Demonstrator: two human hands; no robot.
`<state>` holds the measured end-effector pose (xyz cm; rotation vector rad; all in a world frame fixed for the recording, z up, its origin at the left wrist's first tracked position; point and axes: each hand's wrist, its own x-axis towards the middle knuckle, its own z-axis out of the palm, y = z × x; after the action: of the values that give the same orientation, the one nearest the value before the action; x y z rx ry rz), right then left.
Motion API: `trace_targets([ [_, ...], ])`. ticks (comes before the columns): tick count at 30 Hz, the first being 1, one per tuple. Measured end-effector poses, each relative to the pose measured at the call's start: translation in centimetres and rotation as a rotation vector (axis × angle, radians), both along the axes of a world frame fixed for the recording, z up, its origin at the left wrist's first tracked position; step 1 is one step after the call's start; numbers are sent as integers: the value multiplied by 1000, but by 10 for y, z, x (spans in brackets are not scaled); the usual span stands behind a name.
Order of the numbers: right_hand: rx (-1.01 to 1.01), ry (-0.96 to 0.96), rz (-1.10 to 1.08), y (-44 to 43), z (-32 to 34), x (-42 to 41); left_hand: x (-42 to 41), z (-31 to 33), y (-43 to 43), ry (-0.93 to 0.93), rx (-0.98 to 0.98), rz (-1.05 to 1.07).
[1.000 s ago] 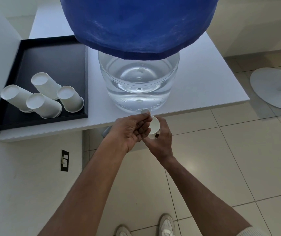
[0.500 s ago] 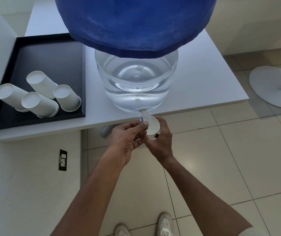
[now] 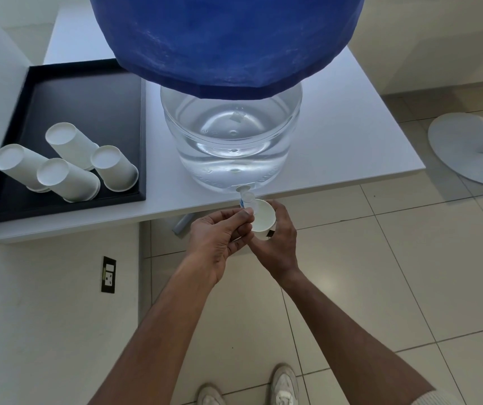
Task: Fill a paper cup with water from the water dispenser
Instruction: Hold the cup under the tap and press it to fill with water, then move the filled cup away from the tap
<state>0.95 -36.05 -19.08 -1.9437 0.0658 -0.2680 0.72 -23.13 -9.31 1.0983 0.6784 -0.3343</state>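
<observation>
A clear water dispenser jug (image 3: 231,147) under a blue cover (image 3: 228,42) stands on the white table (image 3: 366,135). Its small tap (image 3: 245,197) juts over the table's front edge. My right hand (image 3: 278,241) holds a white paper cup (image 3: 263,219) upright directly under the tap. My left hand (image 3: 220,238) pinches the tap's lever with thumb and fingertips. I cannot tell how much water is in the cup.
A black tray (image 3: 88,106) on the table's left holds several upside-down paper cups (image 3: 67,168). A white fan base (image 3: 471,147) stands on the tiled floor at right. A wall socket (image 3: 108,274) sits lower left. My shoes (image 3: 284,387) show at the bottom.
My left hand shifted from covering the cup and tap to pinching the tap lever, so the tap and cup mouth show. The cup stays under the tap.
</observation>
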Motion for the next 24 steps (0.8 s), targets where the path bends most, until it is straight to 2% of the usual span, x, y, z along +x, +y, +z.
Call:
trace_targets([
  [7,-9,13,-15,-7,1,-5,-2,-1,-2,-14,33,13],
  [12,-33,29,-39,-14,0,-8,-6,0,-4,-5,146,79],
  [18,-34,38,-82,-36,8,-13,-13,-23,-7,141,211,145],
  [21,-32,22,-84,-51,21,-16,-19,-39,-25,234,220,94],
  [24,-22,4,-69,-67,41,-16,-25,-41,-51,234,159,11],
])
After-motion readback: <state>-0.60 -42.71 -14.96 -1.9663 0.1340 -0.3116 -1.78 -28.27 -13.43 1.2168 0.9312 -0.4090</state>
